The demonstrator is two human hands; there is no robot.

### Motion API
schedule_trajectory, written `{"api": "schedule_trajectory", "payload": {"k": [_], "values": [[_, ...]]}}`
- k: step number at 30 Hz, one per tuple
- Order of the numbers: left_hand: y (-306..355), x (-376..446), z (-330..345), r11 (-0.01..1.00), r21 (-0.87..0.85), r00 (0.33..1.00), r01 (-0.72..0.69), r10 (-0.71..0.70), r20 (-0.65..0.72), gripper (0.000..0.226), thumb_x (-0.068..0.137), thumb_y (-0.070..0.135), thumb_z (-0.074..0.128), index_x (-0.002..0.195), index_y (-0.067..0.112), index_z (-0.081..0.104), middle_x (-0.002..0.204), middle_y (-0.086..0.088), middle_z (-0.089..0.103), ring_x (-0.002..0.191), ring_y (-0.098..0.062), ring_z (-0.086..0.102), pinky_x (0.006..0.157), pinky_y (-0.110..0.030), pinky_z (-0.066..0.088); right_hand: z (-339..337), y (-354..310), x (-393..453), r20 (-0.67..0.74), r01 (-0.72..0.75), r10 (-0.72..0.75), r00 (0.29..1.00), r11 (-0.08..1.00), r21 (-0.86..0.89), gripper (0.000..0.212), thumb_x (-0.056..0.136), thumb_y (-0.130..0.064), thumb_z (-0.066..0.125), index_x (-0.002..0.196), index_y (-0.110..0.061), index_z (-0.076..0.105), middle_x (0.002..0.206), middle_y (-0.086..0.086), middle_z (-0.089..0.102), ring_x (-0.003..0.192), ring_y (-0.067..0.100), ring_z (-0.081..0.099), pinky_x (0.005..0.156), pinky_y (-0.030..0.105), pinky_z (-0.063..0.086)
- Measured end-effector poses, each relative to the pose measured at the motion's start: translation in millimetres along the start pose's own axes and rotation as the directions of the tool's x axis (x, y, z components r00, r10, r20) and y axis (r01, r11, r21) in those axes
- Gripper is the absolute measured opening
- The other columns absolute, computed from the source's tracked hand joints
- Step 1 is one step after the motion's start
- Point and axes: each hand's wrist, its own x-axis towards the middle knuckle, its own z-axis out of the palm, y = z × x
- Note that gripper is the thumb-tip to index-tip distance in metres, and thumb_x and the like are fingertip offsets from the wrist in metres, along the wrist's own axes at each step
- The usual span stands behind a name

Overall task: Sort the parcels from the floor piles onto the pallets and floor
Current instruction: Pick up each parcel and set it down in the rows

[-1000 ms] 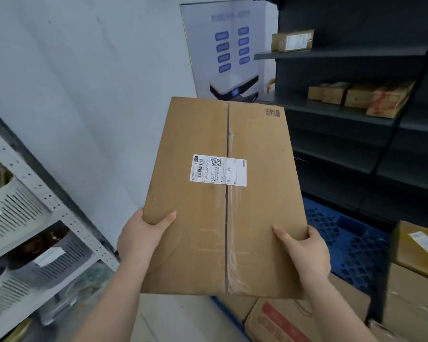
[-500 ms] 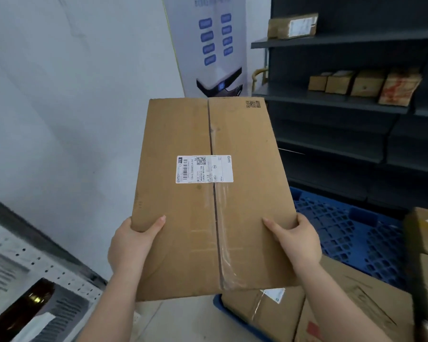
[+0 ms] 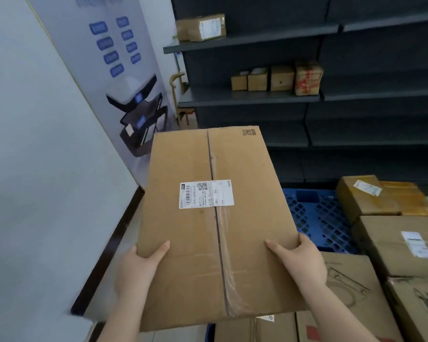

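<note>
A flat brown cardboard parcel [image 3: 215, 243] with a white shipping label and a taped centre seam is held in the air in front of me. My left hand [image 3: 139, 270] grips its near left edge, thumb on top. My right hand [image 3: 299, 262] grips the near right edge, thumb on top too. Behind and to the right of the parcel lies a blue plastic pallet [image 3: 316, 218], partly covered by several cardboard parcels [image 3: 393, 245]. More parcels [image 3: 351, 292] sit under and right of my right wrist.
A white wall [image 3: 35, 169] with a dark skirting board runs along the left. A poster [image 3: 124, 70] leans on it. Dark metal shelves [image 3: 257, 97] at the back carry several small boxes [image 3: 279, 77].
The view has swung right and down: the white rack at the left has left the frame and more pallet parcels show at the right. Both hands keep the same grip on the parcel.
</note>
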Motion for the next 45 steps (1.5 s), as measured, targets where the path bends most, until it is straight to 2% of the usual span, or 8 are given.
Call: {"api": "schedule_trajectory", "payload": {"k": [5, 10, 14, 18, 24, 31, 37, 45], "values": [[34, 51, 48, 1.000, 0.007, 0.995, 0.003, -0.004, 0.097, 0.058, 0.065, 0.066, 0.072, 0.099, 0.022, 0.058, 0.094, 0.000, 0.065, 0.091, -0.028, 0.062, 0.083, -0.044, 0.052, 8, -10, 61, 0.009, -0.069, 0.069, 0.998, 0.997, -0.032, 0.075, 0.069, -0.064, 0.070, 0.124, -0.017, 0.051, 0.111, -0.002, 0.061, 0.092, 0.020, 0.061, 0.067, 0.035, 0.053], [49, 104, 104, 0.999, -0.019, 0.988, 0.032, -0.029, 0.154, 0.078, 0.041, 0.081, 0.066, 0.095, 0.024, 0.063, 0.093, 0.001, 0.069, 0.087, -0.025, 0.065, 0.084, -0.047, 0.054, 19, -15, 114, -0.020, -0.122, 0.121, 0.992, 0.991, -0.051, 0.064, 0.071, -0.060, 0.071, 0.114, -0.017, 0.052, 0.104, -0.002, 0.061, 0.088, 0.020, 0.059, 0.065, 0.033, 0.050], [62, 157, 153, 0.999, 0.048, 0.976, 0.000, -0.010, 0.219, 0.059, 0.062, 0.070, 0.070, 0.096, 0.023, 0.065, 0.091, 0.002, 0.069, 0.085, -0.025, 0.065, 0.079, -0.040, 0.053, 46, -15, 168, -0.057, -0.177, 0.173, 0.983, 0.982, -0.062, 0.069, 0.072, -0.060, 0.070, 0.121, -0.014, 0.053, 0.111, 0.000, 0.062, 0.089, 0.021, 0.058, 0.061, 0.031, 0.044], [67, 237, 219, 0.996, 0.083, 0.958, -0.038, 0.013, 0.287, 0.055, 0.067, 0.066, 0.070, 0.098, 0.021, 0.065, 0.095, 0.001, 0.070, 0.088, -0.026, 0.065, 0.077, -0.038, 0.052, 88, -15, 237, -0.095, -0.252, 0.246, 0.965, 0.966, -0.064, 0.065, 0.070, -0.062, 0.070, 0.113, -0.016, 0.056, 0.103, -0.001, 0.061, 0.083, 0.019, 0.057, 0.066, 0.035, 0.052], [70, 361, 344, 0.997, 0.046, 0.915, -0.058, 0.035, 0.402, 0.044, 0.070, 0.057, 0.073, 0.094, 0.022, 0.063, 0.093, 0.003, 0.068, 0.084, -0.022, 0.064, 0.073, -0.034, 0.050, 162, -8, 365, -0.155, -0.353, 0.344, 0.926, 0.935, -0.031, 0.057, 0.075, -0.055, 0.070, 0.115, -0.018, 0.054, 0.097, -0.004, 0.057, 0.080, 0.016, 0.051, 0.064, 0.032, 0.044], [71, 457, 476, 0.996, 0.043, 0.896, -0.072, 0.046, 0.442, 0.051, 0.076, 0.051, 0.071, 0.111, 0.015, 0.063, 0.104, 0.001, 0.063, 0.099, -0.027, 0.062, 0.077, -0.031, 0.045, 229, 24, 505, -0.213, -0.394, 0.377, 0.901, 0.918, -0.042, 0.067, 0.073, -0.061, 0.068, 0.121, -0.017, 0.053, 0.098, -0.002, 0.056, 0.083, 0.019, 0.053, 0.069, 0.034, 0.046], [40, 495, 556, 0.996, 0.054, 0.886, -0.066, 0.033, 0.463, 0.042, 0.074, 0.051, 0.072, 0.102, 0.022, 0.061, 0.107, 0.001, 0.066, 0.095, -0.023, 0.062, 0.083, -0.032, 0.049, 271, 72, 569, -0.242, -0.410, 0.385, 0.891, 0.910, -0.059, 0.066, 0.074, -0.062, 0.066, 0.119, -0.016, 0.055, 0.099, -0.001, 0.057, 0.085, 0.020, 0.053, 0.070, 0.035, 0.045], [-52, 498, 628, 0.979, 0.172, 0.874, -0.110, 0.013, 0.486, 0.059, 0.072, 0.052, 0.073, 0.118, 0.017, 0.060, 0.112, -0.001, 0.067, 0.103, -0.025, 0.062, 0.083, -0.034, 0.049, 347, 163, 594, -0.211, -0.479, 0.450, 0.868, 0.870, -0.115, 0.070, 0.076, -0.060, 0.066, 0.125, -0.013, 0.048, 0.114, 0.003, 0.058, 0.102, 0.028, 0.057, 0.075, 0.038, 0.049]]}}
